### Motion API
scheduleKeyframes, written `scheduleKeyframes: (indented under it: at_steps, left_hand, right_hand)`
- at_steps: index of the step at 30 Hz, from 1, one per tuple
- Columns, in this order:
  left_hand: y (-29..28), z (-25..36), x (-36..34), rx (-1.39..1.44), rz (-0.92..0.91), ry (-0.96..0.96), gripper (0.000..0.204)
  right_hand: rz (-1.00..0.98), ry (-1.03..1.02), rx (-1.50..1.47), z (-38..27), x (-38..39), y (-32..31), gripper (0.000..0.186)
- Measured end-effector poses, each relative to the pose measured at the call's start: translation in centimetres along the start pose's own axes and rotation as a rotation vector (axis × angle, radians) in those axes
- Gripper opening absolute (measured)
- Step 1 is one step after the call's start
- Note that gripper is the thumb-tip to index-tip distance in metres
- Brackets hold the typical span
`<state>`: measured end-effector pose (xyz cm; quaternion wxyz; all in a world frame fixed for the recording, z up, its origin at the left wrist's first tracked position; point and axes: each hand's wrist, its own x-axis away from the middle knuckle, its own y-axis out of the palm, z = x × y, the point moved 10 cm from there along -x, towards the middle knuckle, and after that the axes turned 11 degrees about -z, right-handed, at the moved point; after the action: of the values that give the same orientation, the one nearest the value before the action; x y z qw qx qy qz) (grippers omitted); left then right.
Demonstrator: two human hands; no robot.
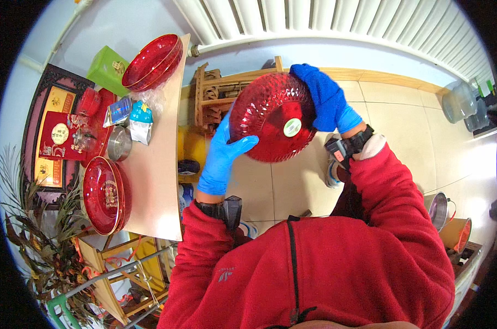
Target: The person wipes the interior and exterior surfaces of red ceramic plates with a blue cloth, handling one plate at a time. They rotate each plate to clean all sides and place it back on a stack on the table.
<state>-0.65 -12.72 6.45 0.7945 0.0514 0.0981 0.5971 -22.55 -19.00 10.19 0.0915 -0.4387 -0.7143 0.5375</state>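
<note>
In both gloved hands I have a red faceted glass dish (262, 123), its underside turned up with a pale round sticker on it. My left hand (229, 145) grips the left edge, thumb on the surface. My right hand (341, 112) is at the right edge with a dark blue cloth (319, 93) bunched over its fingers, which are hidden; the cloth is pressed to the dish.
To my left a pale counter (155, 181) holds stacked red dishes (103, 194), a green box (106, 68), packets and a metal bowl (119, 143). Wooden racks (215, 101) stand by the wall below a radiator (314, 19). Water jugs (459, 104) sit right.
</note>
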Motion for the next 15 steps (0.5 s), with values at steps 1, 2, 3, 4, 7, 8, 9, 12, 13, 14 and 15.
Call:
scheduleKeyframes:
  at_steps: [1,2,3,4,7,8,9,12,13,14,15]
  left_hand:
    - [0.3,0.6,-0.7,-0.216,-0.007,0.061,0.093]
    - [0.6,1.1,-1.4,-0.446,-0.044,0.079,0.104]
    - [1.7,1.4,-1.5,-0.488,-0.102,0.164,0.104]
    - [2.5,1.1,-1.5,-0.522,-0.126,0.179,0.104]
    - [3.5,-0.8,-1.4,-0.484,-0.149,0.078,0.091]
    - [3.4,-1.4,-1.5,-0.502,-0.154,0.011,0.087]
    - [3.3,-2.0,-1.5,-0.516,-0.161,-0.058,0.082]
    - [2.6,-3.5,-1.2,-0.241,-0.165,-0.227,0.056]
    - [2.4,-3.9,-1.0,-0.154,-0.157,-0.282,0.053]
    - [2.5,-3.9,-0.9,-0.081,-0.141,-0.274,0.049]
    - [2.5,-4.0,-0.5,-0.016,-0.098,-0.269,0.046]
  right_hand:
    - [-0.006,0.008,0.059,0.3,0.0,-0.7,0.100]
    - [-0.001,-0.068,0.123,-0.5,0.1,-1.1,0.097]
    - [-0.075,-0.151,0.150,-1.3,0.1,-0.4,0.096]
    - [-0.119,-0.209,0.171,-1.8,0.1,0.1,0.096]
    - [-0.217,-0.332,0.200,-3.8,0.5,2.3,0.096]
    - [-0.247,-0.323,-0.016,-3.7,0.0,2.7,0.099]
    - [-0.232,-0.346,-0.283,-3.8,-0.3,2.5,0.102]
    - [-0.222,-0.304,-0.017,-4.2,-0.4,3.7,0.106]
    - [-0.211,-0.295,-0.016,-4.2,-0.4,3.8,0.105]
    - [-0.201,-0.287,-0.016,-4.0,-0.4,3.8,0.104]
    - [-0.182,-0.302,-0.018,-4.1,-0.3,3.8,0.102]
